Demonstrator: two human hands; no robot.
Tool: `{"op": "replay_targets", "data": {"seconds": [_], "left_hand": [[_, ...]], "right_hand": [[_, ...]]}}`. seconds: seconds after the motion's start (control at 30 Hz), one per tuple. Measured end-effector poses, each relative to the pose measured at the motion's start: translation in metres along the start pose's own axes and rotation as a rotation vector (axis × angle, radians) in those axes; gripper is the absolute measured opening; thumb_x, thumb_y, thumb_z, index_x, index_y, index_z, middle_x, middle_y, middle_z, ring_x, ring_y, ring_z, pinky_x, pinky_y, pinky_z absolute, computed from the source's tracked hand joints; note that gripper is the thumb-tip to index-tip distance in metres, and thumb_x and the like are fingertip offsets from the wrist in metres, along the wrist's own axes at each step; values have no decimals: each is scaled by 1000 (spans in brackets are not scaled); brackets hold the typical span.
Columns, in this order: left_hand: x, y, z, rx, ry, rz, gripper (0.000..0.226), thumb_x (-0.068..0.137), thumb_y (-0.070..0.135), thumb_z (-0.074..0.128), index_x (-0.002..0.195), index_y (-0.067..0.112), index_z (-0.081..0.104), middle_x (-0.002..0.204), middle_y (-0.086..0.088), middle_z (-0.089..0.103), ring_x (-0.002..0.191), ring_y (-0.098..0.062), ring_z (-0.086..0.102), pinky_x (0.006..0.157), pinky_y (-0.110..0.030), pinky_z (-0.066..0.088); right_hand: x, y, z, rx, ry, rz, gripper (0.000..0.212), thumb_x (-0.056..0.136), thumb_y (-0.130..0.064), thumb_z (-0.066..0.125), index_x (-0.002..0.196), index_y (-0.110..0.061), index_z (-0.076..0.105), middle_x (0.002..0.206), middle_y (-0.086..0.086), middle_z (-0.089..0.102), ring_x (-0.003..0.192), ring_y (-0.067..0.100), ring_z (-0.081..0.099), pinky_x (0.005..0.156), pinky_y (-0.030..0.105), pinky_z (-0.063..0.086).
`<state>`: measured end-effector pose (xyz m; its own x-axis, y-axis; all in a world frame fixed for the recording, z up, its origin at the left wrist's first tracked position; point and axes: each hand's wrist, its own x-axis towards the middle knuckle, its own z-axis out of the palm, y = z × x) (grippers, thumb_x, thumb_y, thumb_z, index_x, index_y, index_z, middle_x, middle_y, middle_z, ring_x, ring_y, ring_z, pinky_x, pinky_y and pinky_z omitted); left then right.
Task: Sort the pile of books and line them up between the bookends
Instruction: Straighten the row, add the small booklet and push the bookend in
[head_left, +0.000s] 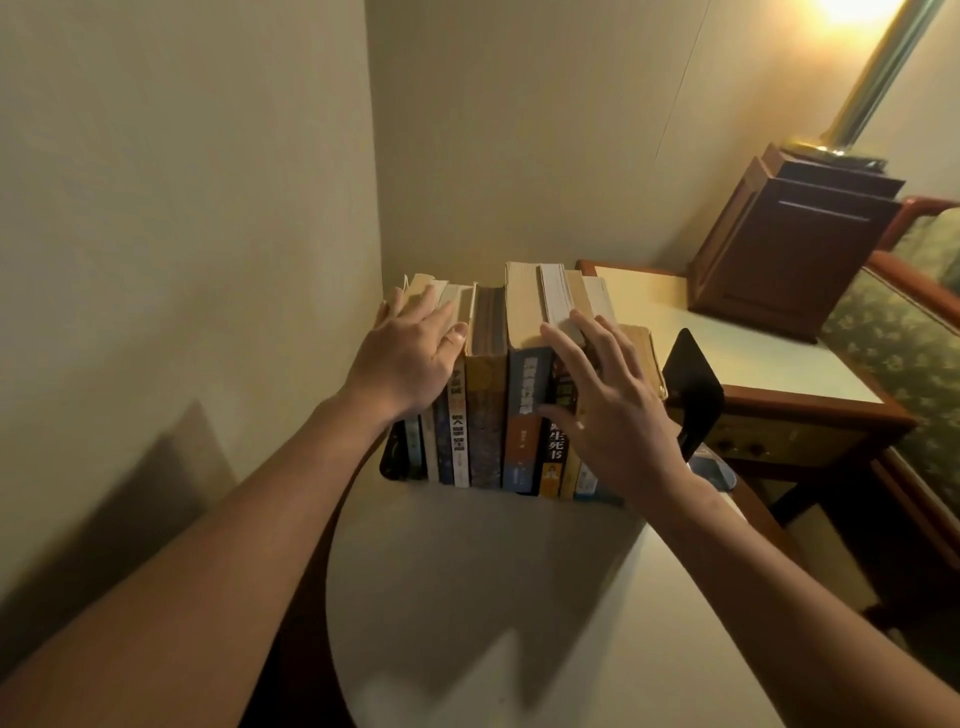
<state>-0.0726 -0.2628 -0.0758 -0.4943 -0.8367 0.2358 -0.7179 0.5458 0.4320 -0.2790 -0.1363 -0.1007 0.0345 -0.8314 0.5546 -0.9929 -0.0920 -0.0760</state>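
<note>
I have both hands flat on the row of books (488, 405), which stands upright on the round white table (493, 597). My left hand (415, 358) lies open, fingers straight, on the top edges of the books at its end. My right hand (608, 410) is open too, with its fingers spread over the tops and spines of the books at the other end. Neither hand grips anything.

The left bookend (392, 457) shows as a dark edge just below my left wrist. The right bookend (693, 389) stands just beyond my right hand's outer edge, beside the last thick book. I cannot tell whether they touch.

The sorting looks done, with no pile in sight, so I judge this to be the squaring-up step. Next I would press the two ends toward each other, level the spines, and slide the right bookend in tight if there is a gap.

The spines carry Chinese titles. Under my right palm a dark spine (555, 447) reads "生死书" on its lower part. The white spine (460, 431) below my left hand is too blurred to read surely.
</note>
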Motion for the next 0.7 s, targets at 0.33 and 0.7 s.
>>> {"op": "replay_targets", "data": {"seconds": [0.33, 0.7], "left_hand": [[0, 3, -7, 33, -28, 31, 67, 101, 60, 31, 158, 26, 23, 167, 5, 10, 154, -25, -5, 122, -51, 3], [16, 25, -1, 148, -98, 124, 71, 97, 70, 11, 157, 34, 25, 163, 9, 25, 153, -15, 17, 124, -52, 2]], "right_hand": [[-77, 5, 10, 245, 355, 361, 69, 91, -28, 64, 151, -9, 37, 164, 15, 25, 153, 30, 19, 110, 64, 36], [-125, 18, 28, 330, 186, 570, 87, 90, -21, 70, 159, -28, 17, 167, 5, 19, 154, 21, 8, 113, 50, 21]]}}
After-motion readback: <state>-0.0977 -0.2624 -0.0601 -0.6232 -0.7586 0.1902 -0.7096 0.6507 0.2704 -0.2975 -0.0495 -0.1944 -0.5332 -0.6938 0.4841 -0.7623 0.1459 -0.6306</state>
